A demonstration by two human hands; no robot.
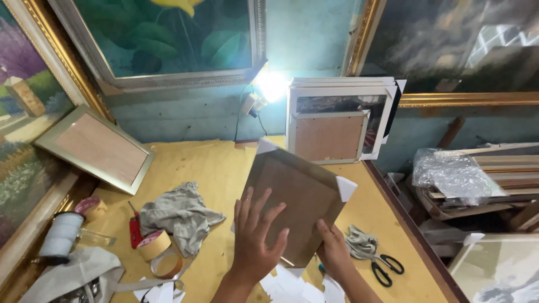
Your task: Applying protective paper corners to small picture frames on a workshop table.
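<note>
I hold a small picture frame (pixel 300 193) back side up, tilted above the yellow worktable (pixel 208 163). Its brown backing board faces me, and white paper corner protectors cover its far corners. My left hand (pixel 255 238) lies flat on the backing with fingers spread. My right hand (pixel 332 247) grips the frame's near right edge, thumb on the back.
Black-handled scissors (pixel 384 266) lie right of my hands. A grey rag (pixel 179 213), tape rolls (pixel 154 244), a red tool (pixel 135 230) and a white spool (pixel 60 233) sit on the left. Stacked frames (pixel 337 120) lean on the wall; another frame (pixel 98 148) leans at left. White paper scraps (pixel 292 283) lie near me.
</note>
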